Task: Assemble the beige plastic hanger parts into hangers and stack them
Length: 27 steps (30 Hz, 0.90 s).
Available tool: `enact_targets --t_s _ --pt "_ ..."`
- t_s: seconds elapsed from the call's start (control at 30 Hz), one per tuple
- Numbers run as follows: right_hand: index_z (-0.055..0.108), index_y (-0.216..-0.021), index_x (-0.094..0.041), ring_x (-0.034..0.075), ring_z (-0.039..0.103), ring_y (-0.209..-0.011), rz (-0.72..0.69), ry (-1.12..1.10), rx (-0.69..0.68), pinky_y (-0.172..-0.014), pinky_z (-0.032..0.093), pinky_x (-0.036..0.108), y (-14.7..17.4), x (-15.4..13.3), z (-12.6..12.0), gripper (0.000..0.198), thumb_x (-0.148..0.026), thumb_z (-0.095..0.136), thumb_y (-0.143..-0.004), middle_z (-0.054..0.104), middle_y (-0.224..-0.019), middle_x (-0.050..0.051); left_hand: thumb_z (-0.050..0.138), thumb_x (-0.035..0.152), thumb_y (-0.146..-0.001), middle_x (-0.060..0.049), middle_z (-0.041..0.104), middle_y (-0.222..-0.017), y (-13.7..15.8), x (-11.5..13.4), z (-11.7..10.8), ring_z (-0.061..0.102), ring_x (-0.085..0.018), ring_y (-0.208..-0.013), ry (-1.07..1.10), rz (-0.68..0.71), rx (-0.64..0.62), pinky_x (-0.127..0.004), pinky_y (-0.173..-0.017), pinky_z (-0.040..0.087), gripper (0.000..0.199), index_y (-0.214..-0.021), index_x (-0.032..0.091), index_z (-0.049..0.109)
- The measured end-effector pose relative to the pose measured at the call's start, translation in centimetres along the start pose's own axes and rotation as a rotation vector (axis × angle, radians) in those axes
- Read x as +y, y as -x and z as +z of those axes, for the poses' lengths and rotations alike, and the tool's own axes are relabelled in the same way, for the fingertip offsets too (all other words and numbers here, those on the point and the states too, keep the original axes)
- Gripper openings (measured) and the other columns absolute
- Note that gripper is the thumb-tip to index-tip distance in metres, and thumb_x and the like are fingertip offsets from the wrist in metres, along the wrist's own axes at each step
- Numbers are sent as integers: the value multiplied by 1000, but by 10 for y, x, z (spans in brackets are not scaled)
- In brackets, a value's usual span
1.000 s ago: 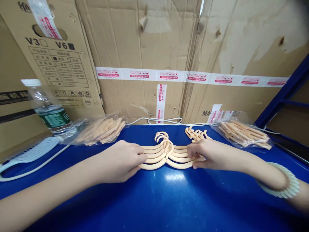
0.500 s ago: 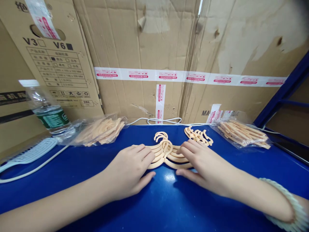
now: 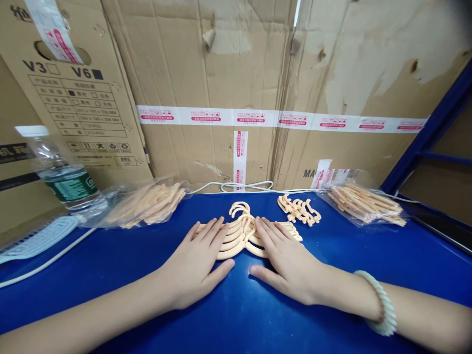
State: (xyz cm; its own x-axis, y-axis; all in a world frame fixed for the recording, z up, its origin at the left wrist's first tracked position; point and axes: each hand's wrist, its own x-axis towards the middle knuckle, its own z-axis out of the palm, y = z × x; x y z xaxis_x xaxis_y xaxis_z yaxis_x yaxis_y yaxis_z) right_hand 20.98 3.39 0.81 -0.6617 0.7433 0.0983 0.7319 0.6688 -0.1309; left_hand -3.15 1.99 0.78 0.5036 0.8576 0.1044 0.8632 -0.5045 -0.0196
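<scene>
Several small beige hangers (image 3: pixel 233 237) lie overlapped in a row on the blue table, their hooks pointing away from me. My left hand (image 3: pixel 199 260) rests flat over their left arms, fingers stretched out and thumb apart. Across their right arms lies my right hand (image 3: pixel 287 258), also flat with its fingers extended, a pale beaded bracelet (image 3: pixel 383 305) on that wrist. Parts of the hangers are hidden beneath both hands. Behind my right hand is a small pile of loose beige hooks (image 3: pixel 300 210).
Clear bags of beige pieces lie at the left (image 3: pixel 147 204) and right (image 3: pixel 365 204). A water bottle (image 3: pixel 70 182), a light-blue hairbrush (image 3: pixel 40 241) and a white cable (image 3: pixel 51 268) are at the left. Cardboard (image 3: pixel 206 73) stands along the back; a dark flat object (image 3: pixel 442 233) lies far right.
My fingers have straightened and flattened over the hangers. My right hand has shifted inward, toward the hooks. The whole view has moved slightly, so the surroundings sit further left.
</scene>
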Motion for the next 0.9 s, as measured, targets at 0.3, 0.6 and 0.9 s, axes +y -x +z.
enact_targets --t_s 0.3,0.6,0.9 --pt "21 -149 8 37 24 -143 -36 -29 79 -118 26 49 -34 26 5 90 -59 43 -93 26 -153 30 28 51 -98 -17 28 -157 -21 -11 -2 26 -33 -145 2 -82 -32 -56 -117 21 67 -150 9 32" --pt "29 -148 6 35 26 -143 25 38 101 -118 25 48 -50 58 2 75 -50 30 -98 28 -153 26 28 49 -98 -19 28 -156 -66 -14 2 26 -32 -145 33 -64 -11 -53 -117 21 65 -149 9 33" --pt "37 -145 2 33 31 -142 54 95 149 -117 27 47 -52 70 3 71 -50 31 -97 36 -151 25 31 48 -96 -24 34 -152 -79 -11 4 32 -38 -141 69 -45 64 -60 -111 26 65 -145 5 38"
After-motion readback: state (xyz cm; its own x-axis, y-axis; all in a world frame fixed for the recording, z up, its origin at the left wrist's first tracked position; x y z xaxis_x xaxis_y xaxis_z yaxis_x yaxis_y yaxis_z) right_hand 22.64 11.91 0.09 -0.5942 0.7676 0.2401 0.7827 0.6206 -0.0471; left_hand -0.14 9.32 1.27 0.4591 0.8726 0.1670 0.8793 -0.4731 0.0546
